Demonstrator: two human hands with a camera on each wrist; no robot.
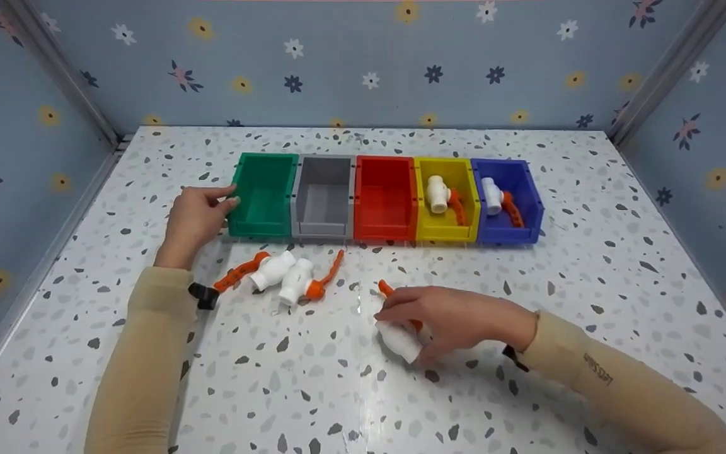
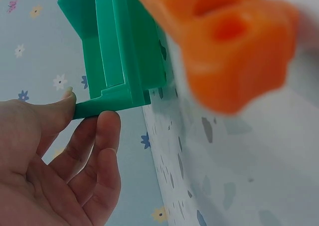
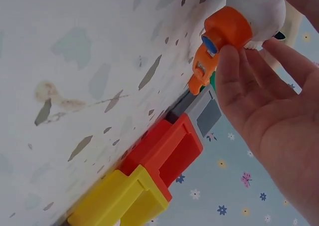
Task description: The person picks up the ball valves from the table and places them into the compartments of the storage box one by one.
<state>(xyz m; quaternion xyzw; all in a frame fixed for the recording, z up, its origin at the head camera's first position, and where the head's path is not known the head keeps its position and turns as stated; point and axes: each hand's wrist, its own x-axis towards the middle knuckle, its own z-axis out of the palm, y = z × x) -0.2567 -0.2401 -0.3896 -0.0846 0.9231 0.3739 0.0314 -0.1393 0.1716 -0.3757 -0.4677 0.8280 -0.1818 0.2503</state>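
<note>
My left hand [image 1: 194, 217] pinches the left rim of the green bin [image 1: 263, 230], thumb and fingers on either side of its wall, as the left wrist view shows. My right hand [image 1: 448, 318] grips a white ball valve with an orange handle [image 1: 399, 340] low over the table. In the right wrist view the fingers [image 3: 230, 69] touch the valve's orange cap [image 3: 234, 24]; part of the white body is out of frame. Two more such valves, one on the left [image 1: 273, 270] and one beside it [image 1: 297, 282], lie together in front of the bins.
A grey bin [image 1: 324, 230], a red bin [image 1: 385, 232], a yellow bin [image 1: 446, 234] and a blue bin [image 1: 509, 234] continue the row. The yellow and blue ones each hold one valve. Flower-patterned panels [image 1: 363, 63] border the speckled table [image 1: 287, 391].
</note>
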